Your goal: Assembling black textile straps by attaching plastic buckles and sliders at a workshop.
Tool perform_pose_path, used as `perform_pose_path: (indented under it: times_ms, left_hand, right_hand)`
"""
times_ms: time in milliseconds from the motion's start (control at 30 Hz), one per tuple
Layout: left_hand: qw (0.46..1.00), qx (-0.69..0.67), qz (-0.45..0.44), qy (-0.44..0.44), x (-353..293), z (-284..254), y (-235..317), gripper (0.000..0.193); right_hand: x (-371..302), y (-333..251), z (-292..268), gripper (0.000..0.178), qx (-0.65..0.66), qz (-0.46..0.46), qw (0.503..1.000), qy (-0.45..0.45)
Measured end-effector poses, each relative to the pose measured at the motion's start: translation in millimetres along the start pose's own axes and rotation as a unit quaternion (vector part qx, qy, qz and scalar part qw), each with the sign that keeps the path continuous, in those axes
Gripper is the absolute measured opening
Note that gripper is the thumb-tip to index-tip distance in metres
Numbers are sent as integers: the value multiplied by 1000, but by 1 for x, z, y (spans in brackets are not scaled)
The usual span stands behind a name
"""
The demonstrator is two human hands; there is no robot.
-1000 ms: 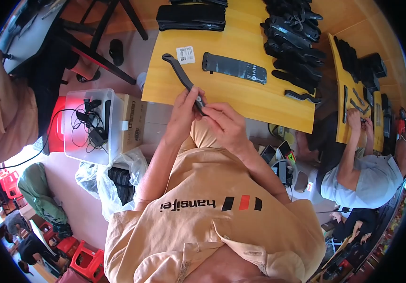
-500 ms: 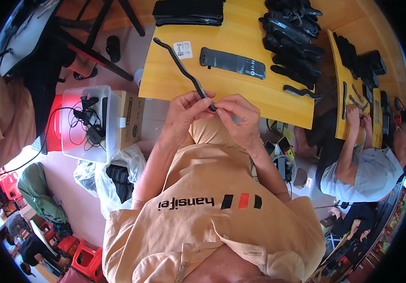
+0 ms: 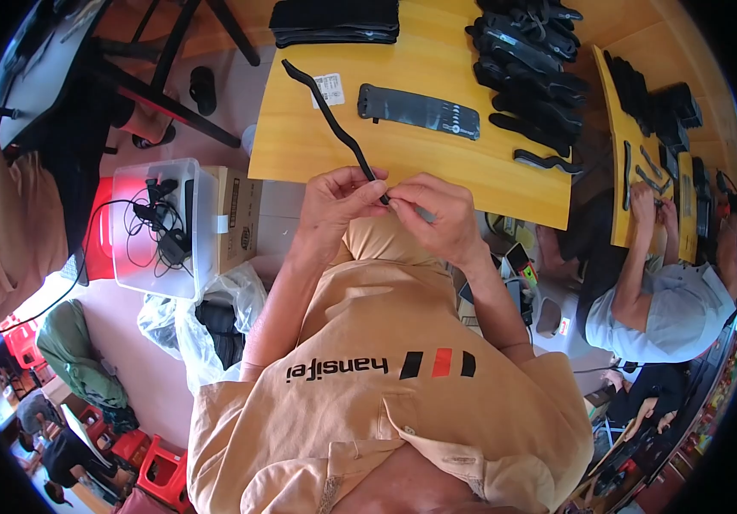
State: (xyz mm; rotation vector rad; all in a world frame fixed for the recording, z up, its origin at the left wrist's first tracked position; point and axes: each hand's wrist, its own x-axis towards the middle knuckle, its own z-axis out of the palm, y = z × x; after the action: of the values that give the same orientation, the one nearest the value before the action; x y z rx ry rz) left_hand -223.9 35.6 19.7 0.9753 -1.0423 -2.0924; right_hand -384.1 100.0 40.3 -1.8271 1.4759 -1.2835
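A long, wavy black strap [image 3: 334, 126] is seen almost edge-on, with its far end reaching out over the yellow table [image 3: 300, 154]. My left hand [image 3: 334, 201] pinches it close to its near end. At that same end, my right hand [image 3: 437, 214] has its thumb and fingertips closed on the strap's tip. Both hands are in front of the table's near edge, above my lap. Beyond them lies a flat black strap [image 3: 420, 111] with small white printed marks. A white printed label [image 3: 328, 89] lies partly behind the held strap.
A stack of black straps [image 3: 334, 23] sits at the table's far left, a pile of similar ones [image 3: 527, 60] at right. One curved strap [image 3: 548, 162] lies near the right edge. Left stands a clear bin [image 3: 158, 257] with cables. A co-worker [image 3: 664, 300] works at right.
The held strap has turned slightly, its far end now a little farther away and more edge-on. Both hands keep their pinch in nearly the same place.
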Motion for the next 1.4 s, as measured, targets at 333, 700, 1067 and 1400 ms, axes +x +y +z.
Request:
perform_pose_path:
  times_ms: [333, 700, 1067, 1400]
  left_hand:
    - [999, 35, 23, 9, 0, 6, -2, 24]
    - [999, 39, 10, 14, -1, 7, -6, 23]
    - [999, 30, 27, 23, -1, 3, -9, 23]
    - [981, 182, -4, 71, -6, 9, 0, 24]
  right_hand:
    - [-3, -2, 0, 10, 36, 88, 995, -1]
    - [-6, 8, 5, 9, 153, 242, 958, -1]
    - [-6, 3, 10, 9, 9, 116, 993, 6]
    - [-9, 7, 15, 8, 93, 238, 967, -1]
